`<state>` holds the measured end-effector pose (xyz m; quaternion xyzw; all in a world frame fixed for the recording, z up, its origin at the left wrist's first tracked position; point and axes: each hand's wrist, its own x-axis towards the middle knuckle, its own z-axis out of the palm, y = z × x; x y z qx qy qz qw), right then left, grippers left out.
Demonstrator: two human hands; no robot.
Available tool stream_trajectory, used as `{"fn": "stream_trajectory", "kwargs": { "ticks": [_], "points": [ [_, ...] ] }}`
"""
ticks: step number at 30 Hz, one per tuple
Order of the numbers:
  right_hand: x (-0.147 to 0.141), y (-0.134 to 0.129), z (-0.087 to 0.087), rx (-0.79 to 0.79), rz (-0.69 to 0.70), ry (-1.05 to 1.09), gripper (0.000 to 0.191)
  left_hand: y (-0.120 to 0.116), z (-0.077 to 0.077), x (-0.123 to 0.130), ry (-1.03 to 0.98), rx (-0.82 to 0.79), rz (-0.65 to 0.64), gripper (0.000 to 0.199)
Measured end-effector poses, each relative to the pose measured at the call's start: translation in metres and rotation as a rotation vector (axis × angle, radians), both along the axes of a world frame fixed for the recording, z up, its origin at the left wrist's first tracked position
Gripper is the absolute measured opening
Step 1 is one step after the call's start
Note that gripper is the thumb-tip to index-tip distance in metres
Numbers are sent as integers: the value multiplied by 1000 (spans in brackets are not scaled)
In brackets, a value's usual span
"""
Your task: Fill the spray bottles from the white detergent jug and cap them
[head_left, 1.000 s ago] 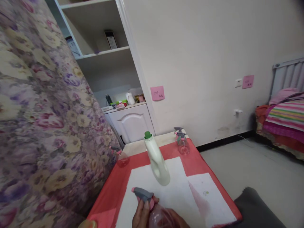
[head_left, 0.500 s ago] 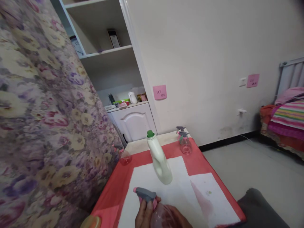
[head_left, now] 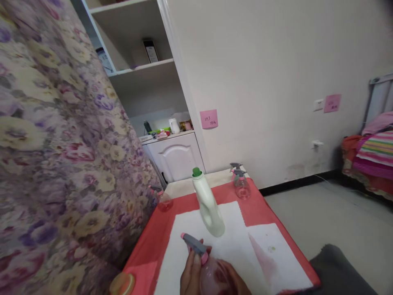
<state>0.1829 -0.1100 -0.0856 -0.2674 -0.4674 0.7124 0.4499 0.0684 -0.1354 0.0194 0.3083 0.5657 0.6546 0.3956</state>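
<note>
Low in the view, a pink spray bottle (head_left: 214, 276) with a grey trigger head tilts to the left between my two hands. My left hand (head_left: 190, 273) has its fingers closed around the trigger and neck. Against the right side of the clear body, my right hand (head_left: 235, 278) is wrapped, its lower part cut off by the frame. Just beyond stands a pale green jug (head_left: 208, 205) with a handle and a green stopper (head_left: 196, 172) in its mouth. It rests on a white cloth (head_left: 181, 241).
More spray bottles stand at the table's back right (head_left: 243, 190) and back left (head_left: 165, 201). A round gold-rimmed lid or jar (head_left: 123, 283) sits at the near left. A second, stained cloth (head_left: 284, 258) lies right. A floral curtain (head_left: 76, 164) hangs along the left.
The spray bottle's head has risen slightly and tips more steeply, both hands staying on it. The whole view has shifted a little, so the lid or jar shows more.
</note>
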Motion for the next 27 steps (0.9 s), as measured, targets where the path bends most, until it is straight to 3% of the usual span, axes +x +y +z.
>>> {"fn": "stream_trajectory", "kwargs": {
  "ticks": [4,9,15,22,27],
  "points": [
    [3,-3,-8,46,50,10,101,-4,2,0,107,61,20,59],
    [0,-1,-16,83,26,24,95,-6,5,-6,134,79,-28,50],
    [2,-3,-7,213,-31,-15,82,-1,9,-8,64,105,-105,37],
    [3,-3,-8,130,59,43,88,-4,27,-7,-9,90,-266,38],
    [7,-3,3,179,68,57,87,-4,26,-14,37,87,-354,44]
  ]
}}
